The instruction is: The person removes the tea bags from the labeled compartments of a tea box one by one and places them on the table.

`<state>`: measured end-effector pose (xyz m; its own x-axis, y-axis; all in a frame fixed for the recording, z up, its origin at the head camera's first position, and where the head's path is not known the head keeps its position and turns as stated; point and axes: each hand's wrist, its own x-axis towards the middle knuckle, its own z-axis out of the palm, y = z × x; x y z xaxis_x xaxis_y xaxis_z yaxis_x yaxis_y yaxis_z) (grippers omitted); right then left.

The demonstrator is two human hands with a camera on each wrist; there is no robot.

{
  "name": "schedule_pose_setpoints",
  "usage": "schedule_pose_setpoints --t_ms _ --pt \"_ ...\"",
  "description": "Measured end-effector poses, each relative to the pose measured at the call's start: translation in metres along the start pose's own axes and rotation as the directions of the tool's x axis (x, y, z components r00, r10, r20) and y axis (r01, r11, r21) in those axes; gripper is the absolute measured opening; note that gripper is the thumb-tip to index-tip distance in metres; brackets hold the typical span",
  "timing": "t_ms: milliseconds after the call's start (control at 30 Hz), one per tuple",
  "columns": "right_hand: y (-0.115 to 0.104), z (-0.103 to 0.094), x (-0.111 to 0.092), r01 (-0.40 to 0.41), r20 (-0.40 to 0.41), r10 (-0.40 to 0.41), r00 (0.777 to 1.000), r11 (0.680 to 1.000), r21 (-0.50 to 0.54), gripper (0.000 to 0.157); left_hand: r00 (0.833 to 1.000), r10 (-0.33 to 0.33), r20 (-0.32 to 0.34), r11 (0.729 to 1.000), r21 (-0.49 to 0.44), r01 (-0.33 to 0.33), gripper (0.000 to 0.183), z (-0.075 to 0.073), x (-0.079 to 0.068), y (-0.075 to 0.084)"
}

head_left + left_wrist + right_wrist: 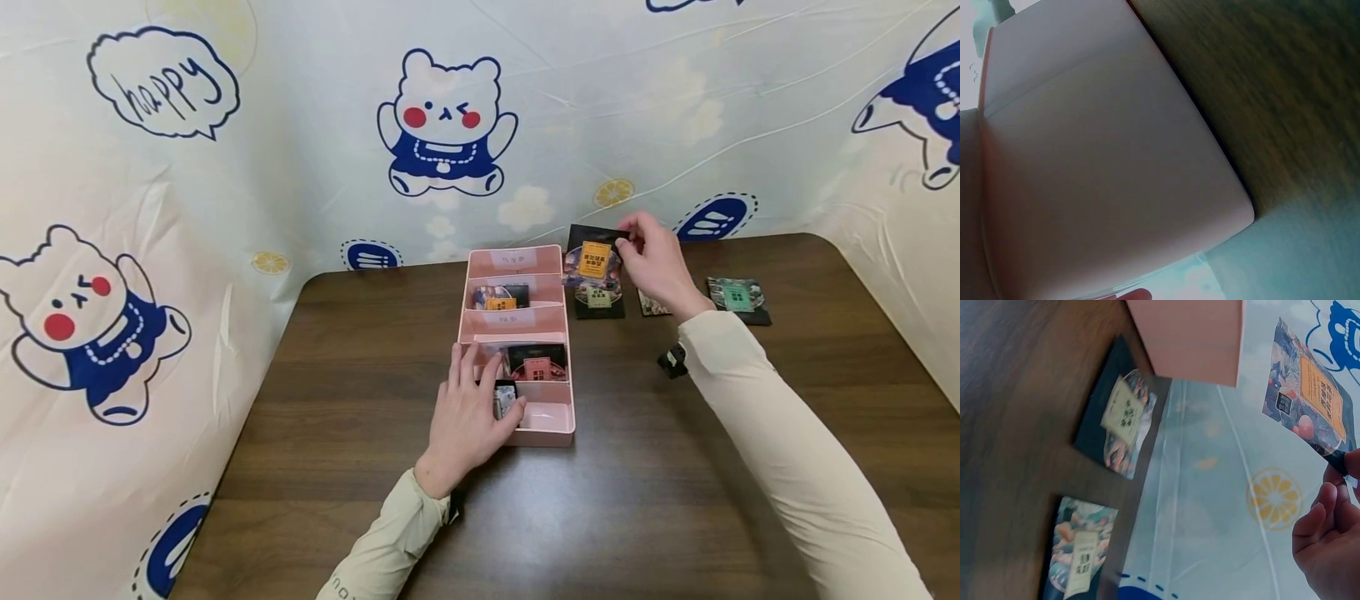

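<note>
My right hand (656,260) pinches the corner of an orange-labelled tea sachet (592,260), held up near the far right corner of a pink divided box (551,439). In the right wrist view, that sachet (1307,394) is gripped at its dark end, off the table. My left hand (468,417) rests on the box's near left edge, its fingers extended over the compartments. Inside the box lie another orange-labelled sachet (501,297), a red-labelled sachet (537,365) and, partly hidden by the left hand, a dark-edged pale sachet (506,400).
Right of the box lie a pale-green-labelled sachet (598,300), a sachet (652,303) partly hidden by the right hand, and a green-labelled sachet (738,298). Paper labels (514,259) mark some compartments. A patterned cloth (315,167) hangs behind the brown table (360,367).
</note>
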<state>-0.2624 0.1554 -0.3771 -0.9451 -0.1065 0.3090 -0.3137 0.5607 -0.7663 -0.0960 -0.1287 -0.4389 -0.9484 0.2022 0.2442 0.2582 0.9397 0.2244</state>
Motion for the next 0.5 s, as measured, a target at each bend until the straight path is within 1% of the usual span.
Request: schedule_pose_setpoints --t_ms 167,300,500 --pt "0.01 -0.004 -0.006 -0.046 0.02 0.046 0.999 0.999 -0.017 0.023 1.0 -0.003 0.011 1.0 -0.003 0.003 0.067 0.0 0.0 0.0" --pt "0.017 -0.003 -0.012 -0.072 0.044 0.073 0.996 0.997 -0.032 0.023 1.0 -0.007 0.018 1.0 -0.004 0.007 0.067 0.0 0.0 -0.001" --pt "0.022 0.0 -0.024 -0.101 0.128 0.11 0.986 0.992 -0.078 0.022 1.0 -0.002 0.006 1.0 -0.006 0.002 0.067 0.0 -0.001 -0.001"
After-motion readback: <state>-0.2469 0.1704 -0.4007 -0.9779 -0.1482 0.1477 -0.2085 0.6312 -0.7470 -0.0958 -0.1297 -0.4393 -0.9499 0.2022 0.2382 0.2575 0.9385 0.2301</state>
